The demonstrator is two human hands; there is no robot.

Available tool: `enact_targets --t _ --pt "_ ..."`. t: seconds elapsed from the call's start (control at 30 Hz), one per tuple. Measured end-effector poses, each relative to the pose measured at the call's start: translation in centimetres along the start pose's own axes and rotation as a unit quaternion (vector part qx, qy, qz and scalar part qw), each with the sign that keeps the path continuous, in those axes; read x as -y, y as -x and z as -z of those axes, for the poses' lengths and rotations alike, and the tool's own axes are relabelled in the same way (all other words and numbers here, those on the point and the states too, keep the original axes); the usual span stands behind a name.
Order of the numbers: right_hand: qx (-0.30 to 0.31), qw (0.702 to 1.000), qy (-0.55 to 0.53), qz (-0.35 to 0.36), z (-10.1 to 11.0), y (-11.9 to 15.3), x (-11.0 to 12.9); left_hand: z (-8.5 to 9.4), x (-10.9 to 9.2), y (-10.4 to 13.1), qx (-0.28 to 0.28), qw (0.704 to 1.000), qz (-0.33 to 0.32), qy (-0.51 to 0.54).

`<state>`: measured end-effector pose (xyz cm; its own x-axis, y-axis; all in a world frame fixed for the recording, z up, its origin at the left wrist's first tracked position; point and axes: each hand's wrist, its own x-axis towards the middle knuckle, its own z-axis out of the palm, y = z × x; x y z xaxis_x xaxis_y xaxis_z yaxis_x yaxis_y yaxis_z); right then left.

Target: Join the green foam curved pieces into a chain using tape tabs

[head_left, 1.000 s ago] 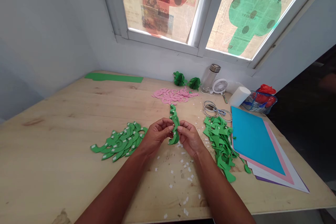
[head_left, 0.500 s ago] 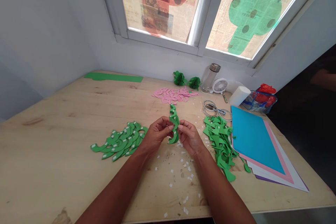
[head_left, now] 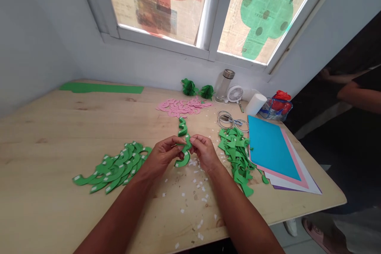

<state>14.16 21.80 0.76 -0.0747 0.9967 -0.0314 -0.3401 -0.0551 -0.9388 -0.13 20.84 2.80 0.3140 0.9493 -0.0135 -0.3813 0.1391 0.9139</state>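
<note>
We pinch the wavy green strip [head_left: 186,158] mid-length with left hand [head_left: 165,152] and right hand [head_left: 204,152], at six o'clock from the pink cutouts [head_left: 178,107]; looks light, bendy, easily creased, so gentle edge grips!

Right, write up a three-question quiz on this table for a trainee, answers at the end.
1. Multiple choice: what do the left hand and the right hand have between their fingers?
a) a pair of scissors
b) a wavy green cut-out
c) a paper roll

2. True or false: the blue sheet lies over the pink sheet.

3. Fill in: right beside the bottle near the wall stands a small white ____.

Key:
1. b
2. True
3. fan
</note>
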Motion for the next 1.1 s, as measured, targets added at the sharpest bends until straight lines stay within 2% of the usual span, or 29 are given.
enact_targets --t 0.33,0.8,1.1 --pt "-0.041 0.992 0.112 0.046 -0.5 0.2 0.3 0.5 0.5 -0.3 -0.012 1.0 0.004 -0.015" --pt "-0.056 0.991 0.111 0.045 -0.6 0.0 -0.1 0.5 0.8 -0.6 0.006 0.999 0.037 0.025" --pt "-0.124 0.974 0.181 0.064 -0.2 -0.2 -0.7 -0.2 1.0 -0.5 0.002 0.997 0.065 0.052"
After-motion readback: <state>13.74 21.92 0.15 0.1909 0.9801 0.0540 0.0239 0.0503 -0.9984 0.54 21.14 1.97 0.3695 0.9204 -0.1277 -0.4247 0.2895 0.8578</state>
